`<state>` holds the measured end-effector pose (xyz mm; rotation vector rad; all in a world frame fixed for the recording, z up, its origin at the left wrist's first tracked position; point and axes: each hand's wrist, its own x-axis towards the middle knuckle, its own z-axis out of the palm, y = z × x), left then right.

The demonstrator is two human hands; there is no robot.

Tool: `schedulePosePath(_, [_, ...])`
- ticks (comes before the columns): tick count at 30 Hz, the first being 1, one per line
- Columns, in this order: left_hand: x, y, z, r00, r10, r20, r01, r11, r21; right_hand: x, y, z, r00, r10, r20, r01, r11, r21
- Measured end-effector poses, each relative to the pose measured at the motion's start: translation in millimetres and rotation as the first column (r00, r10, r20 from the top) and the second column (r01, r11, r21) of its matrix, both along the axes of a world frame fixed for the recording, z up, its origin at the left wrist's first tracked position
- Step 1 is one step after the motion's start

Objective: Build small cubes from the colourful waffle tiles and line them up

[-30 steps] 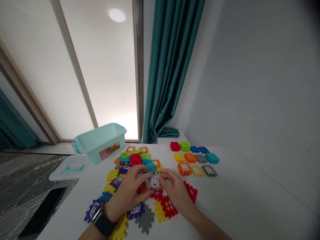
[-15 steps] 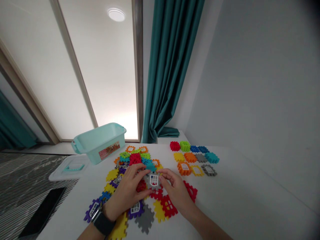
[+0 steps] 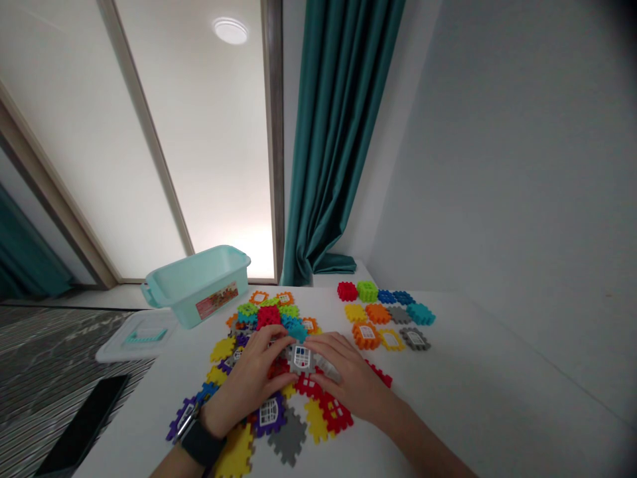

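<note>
In front of and to the right of the open turquoise plastic tub [image 3: 199, 279], a grey, square, toothed plastic piece with a white window insert [image 3: 301, 357] is positioned above a mixed heap of interlocking pieces on the white worktop [image 3: 472, 398]. Arrangement is partial, judged by layout. Farther to the right of the tub, eleven units form three ordered rows. Rear row: a red toothed stack [image 3: 347, 291], a lime-green toothed stack [image 3: 367, 291] and two blue toothed units. Middle row: yellow, orange, grey and light-blue units. Front row: an orange windowed stack [image 3: 365, 335], a yellow open-framed piece [image 3: 391, 340] and a grey windowed unit [image 3: 415, 338]. The heap nearer the tub is unsorted and includes a purple windowed piece [image 3: 269, 413], a flat grey toothed plate [image 3: 288, 435] and large yellow and red panels. Both hands are partly open, fingers curved, thumbs apart from the index fingers. The left hand [image 3: 249, 378] grips the left edge of the grey windowed piece; the right hand [image 3: 355, 382] grips its right side, with a further grey or translucent part visible between thumb and fingers. Whether that part is joined to the piece cannot be determined. A translucent lid with a turquoise handle [image 3: 137, 336] lies to the left of the tub, on its near side.
</note>
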<state>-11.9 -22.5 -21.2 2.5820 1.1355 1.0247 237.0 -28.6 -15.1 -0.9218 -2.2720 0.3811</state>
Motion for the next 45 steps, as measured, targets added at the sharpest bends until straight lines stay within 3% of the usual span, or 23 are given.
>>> schedulePosePath(9, [4.4, -2.2, 3.9, 0.997, 0.043, 0.058, -0.042, 0.999, -0.016, -12.7, -6.1, -18.8, 0.977, -0.127, -0.170, 0.138, 0.989, 0.055])
schedulePosePath(15, [4.8, -1.8, 4.0, 0.998, 0.047, 0.037, -0.047, 0.999, -0.001, -17.7, -9.1, -27.2, 0.972, -0.157, -0.174, 0.169, 0.984, 0.057])
schedulePosePath(26, [8.0, -1.8, 3.5, 0.995, 0.087, 0.040, -0.088, 0.996, 0.028, -13.2, -5.1, -22.2, 0.984, -0.137, -0.117, 0.146, 0.987, 0.072])
schedulePosePath(37, [5.3, -2.6, 5.4, 0.999, -0.043, -0.022, 0.042, 0.998, -0.049, 0.6, 2.1, -6.9, 1.000, -0.009, 0.022, 0.008, 1.000, 0.021])
schedulePosePath(45, [2.8, 0.4, 1.9, 0.999, -0.008, -0.032, 0.007, 0.999, -0.050, 0.0, 4.7, -11.4, 0.999, -0.051, 0.009, 0.051, 0.998, 0.039])
